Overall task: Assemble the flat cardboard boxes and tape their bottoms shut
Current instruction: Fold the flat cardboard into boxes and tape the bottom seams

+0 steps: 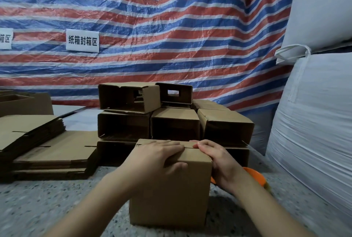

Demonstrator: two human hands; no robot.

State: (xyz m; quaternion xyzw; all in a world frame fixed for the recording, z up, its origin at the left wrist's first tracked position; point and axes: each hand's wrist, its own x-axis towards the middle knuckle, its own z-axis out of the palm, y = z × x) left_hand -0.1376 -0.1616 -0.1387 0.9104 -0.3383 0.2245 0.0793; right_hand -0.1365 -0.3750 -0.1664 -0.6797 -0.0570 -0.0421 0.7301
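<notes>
while you hold it: your box (171, 195) stands on the speckled floor (47, 208) right in front of you, flaps folded shut on top with the seam showing between your hands.
left hand: your left hand (158, 156) lies over the top flaps, fingers spread flat, thumb curled down onto the near face.
right hand: your right hand (219, 162) clasps the right top edge, fingers over the flap, palm against the side wall.
hands together or apart: apart, both on the one box.
behind it: assembled boxes (175, 122) are stacked on their sides, open ends facing you.
left side: flat cardboard blanks (49, 151) lie piled.
right side: an orange object (255, 175) peeks out beside your right wrist; i cannot tell what it is.
backdrop: a striped tarp (171, 27) hangs, with white bulk sacks (314, 122) at the right.
</notes>
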